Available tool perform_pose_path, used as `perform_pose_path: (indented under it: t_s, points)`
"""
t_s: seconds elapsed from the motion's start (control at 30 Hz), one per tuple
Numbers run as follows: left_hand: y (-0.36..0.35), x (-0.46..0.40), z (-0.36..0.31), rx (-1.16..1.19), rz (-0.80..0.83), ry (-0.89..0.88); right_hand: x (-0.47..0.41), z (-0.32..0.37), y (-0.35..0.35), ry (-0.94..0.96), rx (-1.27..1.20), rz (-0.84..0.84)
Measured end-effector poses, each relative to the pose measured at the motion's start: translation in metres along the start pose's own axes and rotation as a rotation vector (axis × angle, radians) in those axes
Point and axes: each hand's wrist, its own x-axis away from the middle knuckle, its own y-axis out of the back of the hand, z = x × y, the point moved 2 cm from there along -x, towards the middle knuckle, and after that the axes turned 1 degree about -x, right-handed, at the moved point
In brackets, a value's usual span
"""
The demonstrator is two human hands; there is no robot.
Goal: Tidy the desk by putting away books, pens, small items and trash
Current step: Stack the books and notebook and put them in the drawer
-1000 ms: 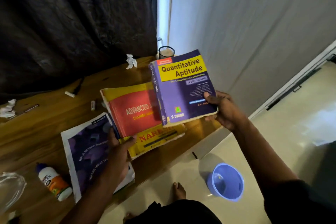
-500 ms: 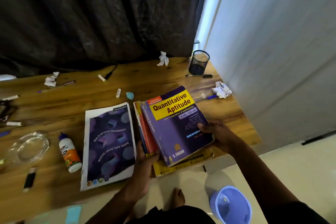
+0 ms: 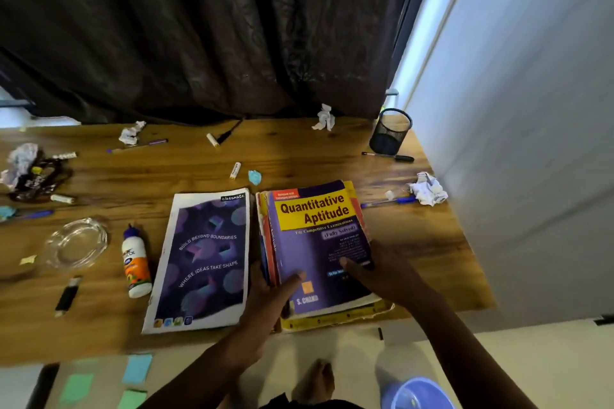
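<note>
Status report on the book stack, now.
Left hand grips stack's near-left corner. Right hand flat on Quantitative Aptitude book, topping stack. Classmate notebook alongside.

The purple book (image 3: 319, 242) reads "Quantitative Aptitude", "For Competitive Examinations", "(Fully Solved)", "S. CHAND". The notebook (image 3: 202, 259) reads "classmate", "BUILD BEYOND BOUNDARIES", "WHERE IDEAS TAKE SHAPE". The glue bottle's (image 3: 134, 264) label is probably "Fevicol".

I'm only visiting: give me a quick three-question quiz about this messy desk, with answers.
1. True or false: the Quantitative Aptitude book tops a stack of books.
2. Which lies directly left of that stack? A) glue bottle B) Classmate notebook C) mesh pen cup
3. Fill in: the right hand rests on the book's ____ cover.

Key: 1 true; 2 B; 3 purple.
</note>
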Motion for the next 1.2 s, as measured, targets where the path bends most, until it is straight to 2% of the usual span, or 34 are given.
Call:
perform_pose_path:
  t_s: [0.1, 0.17, 0.3, 0.37, 0.43, 0.6, 0.7, 0.87, 1.03, 1.2]
  points:
    - [-0.001, 0.003, -0.003, -0.027, 0.005, -0.034, -0.003, 0.002, 0.000, -0.033, 0.131, -0.088]
    - [0.001, 0.003, -0.006, -0.056, 0.010, -0.044, -0.003, 0.003, 0.004, -0.082, 0.129, -0.165]
    - [0.007, -0.004, -0.006, -0.313, -0.071, -0.019, -0.013, -0.007, 0.004, -0.170, -0.078, -0.066]
    - [0.009, -0.014, -0.002, -0.486, -0.091, -0.009, -0.017, -0.011, -0.001, -0.172, -0.162, -0.082]
    - [0.009, -0.023, -0.004, -0.656, -0.096, -0.030, -0.020, -0.012, -0.004, -0.168, -0.163, -0.104]
    - [-0.002, -0.010, -0.034, -0.843, -0.084, -0.056, -0.027, -0.016, -0.005, -0.177, -0.003, -0.124]
    - [-0.004, -0.010, -0.045, -0.963, -0.147, -0.110, -0.027, -0.008, -0.002, -0.145, 0.019, -0.133]
    - [0.002, -0.021, -0.048, -0.953, -0.141, -0.054, -0.029, -0.003, 0.005, -0.097, -0.071, -0.071]
    - [0.011, -0.033, -0.044, -0.863, -0.148, -0.082, -0.027, -0.004, 0.001, -0.098, -0.067, -0.154]
    - [0.017, -0.042, -0.028, -0.806, -0.152, -0.155, -0.029, -0.009, -0.005, -0.118, -0.225, -0.179]
